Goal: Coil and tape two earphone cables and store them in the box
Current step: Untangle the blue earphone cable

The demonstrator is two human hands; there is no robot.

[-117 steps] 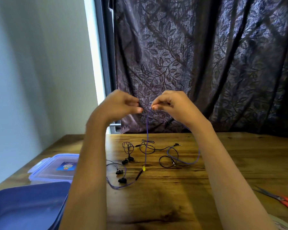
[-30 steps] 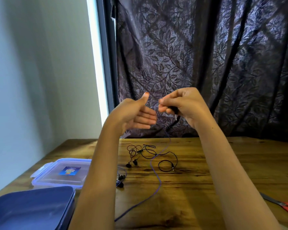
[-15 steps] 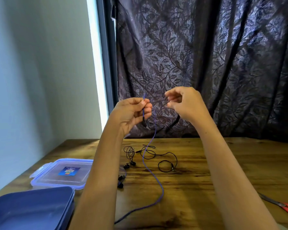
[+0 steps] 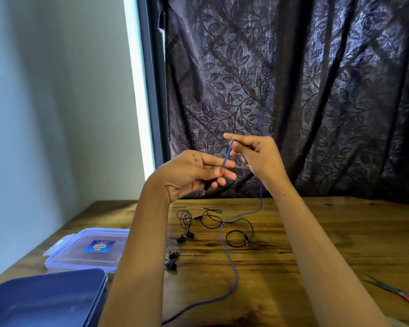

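Both hands are raised above the wooden table (image 4: pixel 316 244). My left hand (image 4: pixel 194 173) holds the plug end of the purple earphone cable (image 4: pixel 232 274) between thumb and fingers, palm turned toward me. My right hand (image 4: pixel 257 156) pinches the same cable higher up, so a short stretch runs taut between the hands. From my right hand the cable drops to the table and trails toward the front edge. Its earbuds (image 4: pixel 171 260) lie near my left forearm. A black earphone cable (image 4: pixel 213 223) lies loose on the table beyond. The blue box (image 4: pixel 45 300) stands open at the front left.
The clear box lid (image 4: pixel 87 249) with a blue sticker lies behind the box. Red-handled scissors (image 4: pixel 401 293) lie at the right edge. A dark leaf-patterned curtain (image 4: pixel 293 90) hangs behind the table, and a pale wall is on the left.
My left hand has taken the plug end from my right hand. My right hand has moved up and pinched the cable higher, pulling a short stretch taut between the hands.
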